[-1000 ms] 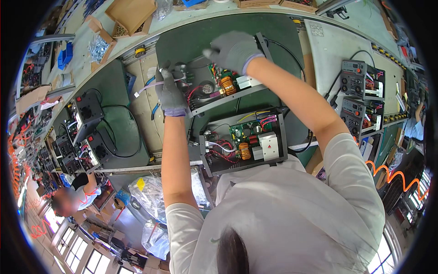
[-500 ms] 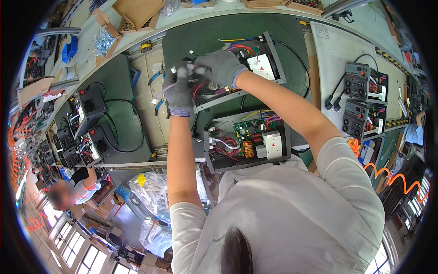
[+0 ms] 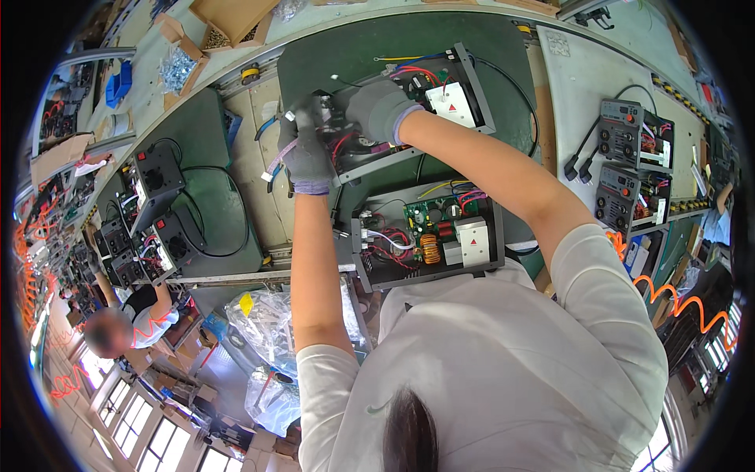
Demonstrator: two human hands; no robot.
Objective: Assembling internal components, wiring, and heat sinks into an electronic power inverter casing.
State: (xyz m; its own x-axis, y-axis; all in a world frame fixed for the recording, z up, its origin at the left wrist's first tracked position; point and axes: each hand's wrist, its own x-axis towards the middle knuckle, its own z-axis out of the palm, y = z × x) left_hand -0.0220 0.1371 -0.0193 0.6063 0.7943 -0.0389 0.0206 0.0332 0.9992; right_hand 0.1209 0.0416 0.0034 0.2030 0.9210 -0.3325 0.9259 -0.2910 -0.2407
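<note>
"Two gloved hands of yours, the left hand (image 3: 308,156) and the right hand (image 3: 379,108), are close together at the left end of the far chassis (image 3: 473,88)."

"Can one see what you hold?"

"Not surely. Your left fingers point upward and look blurred; a lavender lead (image 3: 281,156) passes at the glove, its white plug (image 3: 266,177) free beside it. Your right fingers bend down into the chassis and are hidden, so I cannot tell whether either hand grips something."

"How far is your work on it?"

"Partly done, as I judge. The white block (image 3: 452,102) and the red wires (image 3: 425,76) are already inside, but no cover is on, and that plug seems unconnected."

"And around you?"

"Nearer your body, on the worktop (image 3: 334,64), is a near chassis (image 3: 429,277), also uncovered, with its green board (image 3: 417,214) and copper coil (image 3: 429,248) in place. To your right are two grey-fronted units (image 3: 619,200), sides open. To your left are black units (image 3: 159,175), and beyond them a co-worker (image 3: 156,324)."
</note>
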